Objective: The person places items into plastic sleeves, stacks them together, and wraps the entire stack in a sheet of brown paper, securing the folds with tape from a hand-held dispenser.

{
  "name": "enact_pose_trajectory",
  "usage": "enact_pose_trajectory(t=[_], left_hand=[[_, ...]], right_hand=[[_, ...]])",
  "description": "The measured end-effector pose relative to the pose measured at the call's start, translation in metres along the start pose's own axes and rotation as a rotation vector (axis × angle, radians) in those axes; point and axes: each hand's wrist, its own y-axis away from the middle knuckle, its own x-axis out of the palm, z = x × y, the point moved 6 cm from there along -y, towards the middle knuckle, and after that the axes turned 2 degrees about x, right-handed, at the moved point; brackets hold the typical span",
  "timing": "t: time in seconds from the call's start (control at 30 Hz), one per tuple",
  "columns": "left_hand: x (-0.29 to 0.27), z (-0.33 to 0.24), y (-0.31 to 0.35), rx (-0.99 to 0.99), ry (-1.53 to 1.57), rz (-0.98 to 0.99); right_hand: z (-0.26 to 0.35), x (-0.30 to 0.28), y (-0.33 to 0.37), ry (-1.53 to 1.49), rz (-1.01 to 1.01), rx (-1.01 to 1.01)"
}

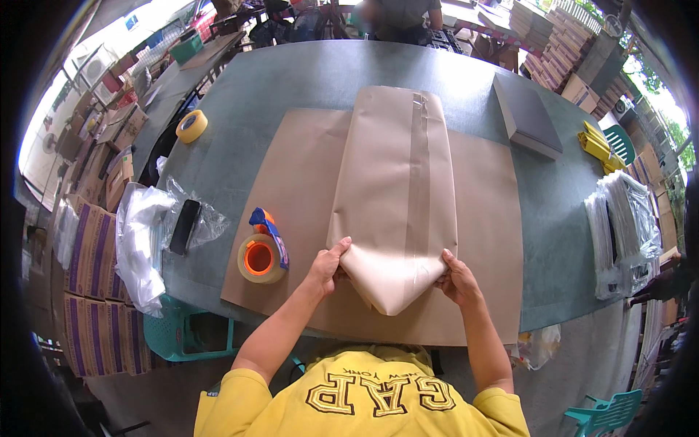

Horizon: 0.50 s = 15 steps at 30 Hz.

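Observation:
A long parcel wrapped in brown kraft paper (378,167) lies in front of me, with a strip of clear tape running down its length. Its near end is folded into a pointed flap (393,280). My left hand (329,268) pinches the flap's left corner, thumb on top and fingers beneath. At the right corner my right hand (459,278) grips the paper the same way. Under the parcel is a flat sheet of brown paper (484,218). A tape dispenser (268,227) in orange and blue, with a roll of packing tape (251,277), rests on the sheet left of my left hand.
The grey-green table (291,80) bears a yellow tape roll (191,126), a black object (186,226) on clear plastic and a dark flat box (528,120). Plastic-wrapped stacks (622,226) sit at the right edge. Cartons (91,262) and a green stool (186,331) stand left. Someone sits across the table.

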Motion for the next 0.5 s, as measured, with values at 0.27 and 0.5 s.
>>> enact_pose_trajectory(t=[0.27,0.5], left_hand=[[0.013,0.037,0.042,-0.059,-0.175,0.071],[0.007,0.032,0.088,-0.209,-0.876,0.687]], right_hand=[[-0.056,0.016,0.038,0.116,0.056,0.138],[-0.063,0.014,0.075,0.304,0.243,0.236]])
